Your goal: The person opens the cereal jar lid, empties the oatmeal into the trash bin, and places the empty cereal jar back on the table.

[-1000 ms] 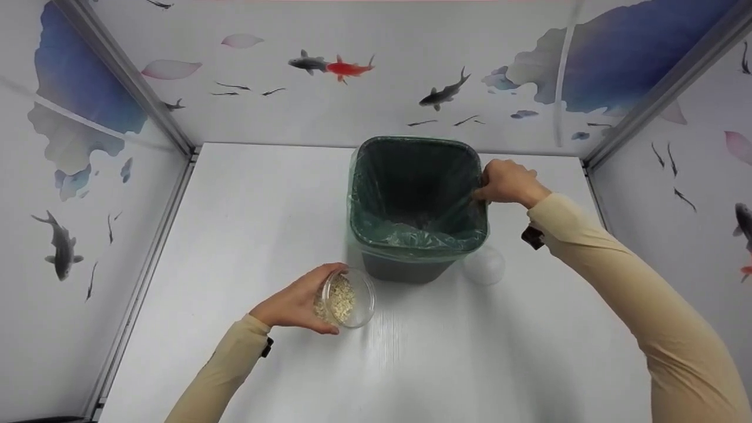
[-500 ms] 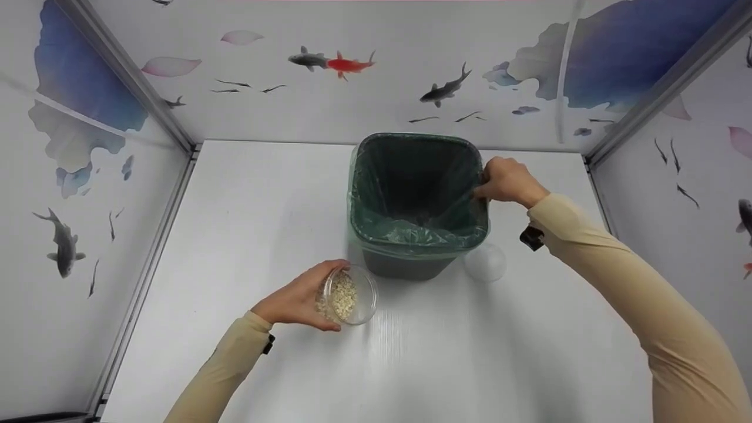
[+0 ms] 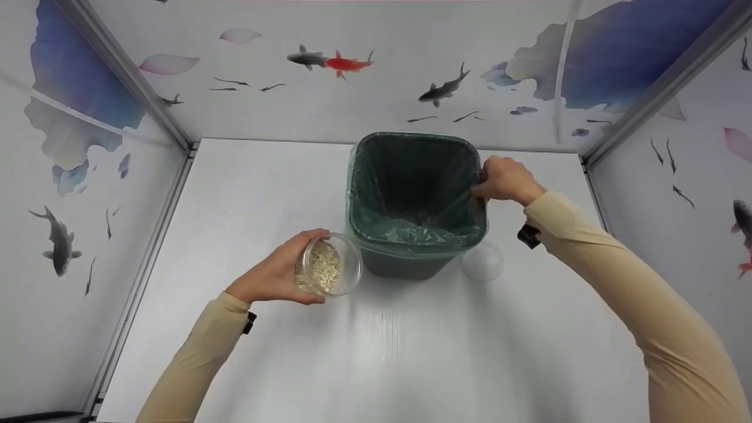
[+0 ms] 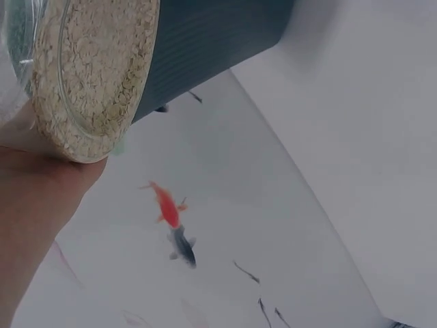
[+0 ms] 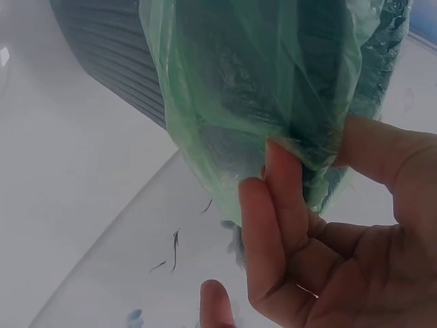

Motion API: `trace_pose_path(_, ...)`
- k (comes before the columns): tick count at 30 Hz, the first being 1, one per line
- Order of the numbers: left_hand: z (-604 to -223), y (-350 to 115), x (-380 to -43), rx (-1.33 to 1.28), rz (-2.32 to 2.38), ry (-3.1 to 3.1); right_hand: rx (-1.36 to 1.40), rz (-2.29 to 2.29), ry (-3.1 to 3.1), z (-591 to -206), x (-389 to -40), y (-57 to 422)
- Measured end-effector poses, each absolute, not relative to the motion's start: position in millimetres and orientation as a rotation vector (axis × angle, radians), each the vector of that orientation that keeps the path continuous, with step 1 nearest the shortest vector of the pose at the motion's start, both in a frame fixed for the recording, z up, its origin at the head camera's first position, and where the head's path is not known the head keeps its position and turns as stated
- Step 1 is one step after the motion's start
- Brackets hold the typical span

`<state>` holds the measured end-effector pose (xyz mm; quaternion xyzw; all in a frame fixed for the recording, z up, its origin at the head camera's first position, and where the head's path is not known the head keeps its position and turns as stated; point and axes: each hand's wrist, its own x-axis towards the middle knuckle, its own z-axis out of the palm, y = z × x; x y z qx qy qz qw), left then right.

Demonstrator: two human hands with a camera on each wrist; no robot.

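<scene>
My left hand point(image 3: 273, 276) curls round a clear jar point(image 3: 353, 267), thumb on one side and fingers on the other. The jar is tipped so that its mouth turns to my right, at the near left side of the bin point(image 3: 405, 267); whether its rim touches the bin I can't quite make out. Inside are pale flakes point(image 3: 325, 267), and from my left wrist I see them packed against the jar's round base.

My right hand point(image 3: 506, 179) is at the bin's right rim, pinching the green liner point(image 3: 411, 232) between thumb and fingers. The film is bunched and creased there, and it lines the bin and folds down over the rim.

The dark, ribbed bin stands on the white table point(image 3: 399, 352) near the back wall point(image 3: 376, 106), which is printed with fish. A clear round piece point(image 3: 483, 261) lies just beside the bin's base, on my right.
</scene>
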<state>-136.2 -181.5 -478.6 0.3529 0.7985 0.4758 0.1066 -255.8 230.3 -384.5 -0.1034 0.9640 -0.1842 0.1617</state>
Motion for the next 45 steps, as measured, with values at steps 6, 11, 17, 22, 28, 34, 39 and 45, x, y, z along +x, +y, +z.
trace_pose_path(6, -452, -188, -146, 1.057, 1.351, 2.437, -0.258, -0.485, 2.765, -383, -255, 234)
trace_pose_path(11, -434, -191, -156, 1.072, 1.379, 2.463, -0.251, -0.48, 2.76, -381, -254, 235)
trace_pose_path(17, -414, -191, -172, 1.086, 1.346, 2.504, -0.243, -0.474, 2.757, -380, -255, 234)
trace_pose_path(22, -400, -192, -186, 1.076, 1.311, 2.549, -0.247, -0.468, 2.76, -382, -256, 231)
trace_pose_path(28, -390, -188, -202, 1.077, 1.28, 2.576, -0.234, -0.466, 2.752, -384, -257, 230)
trace_pose_path(34, -377, -183, -215, 1.085, 1.166, 2.65, -0.255, -0.448, 2.754, -383, -257, 228)
trace_pose_path(39, -363, -177, -225, 1.089, 1.023, 2.702, -0.246, -0.449, 2.752, -383, -257, 227)
trace_pose_path(45, -349, -168, -235, 1.122, 0.881, 2.741, -0.231, -0.451, 2.741, -383, -256, 227)
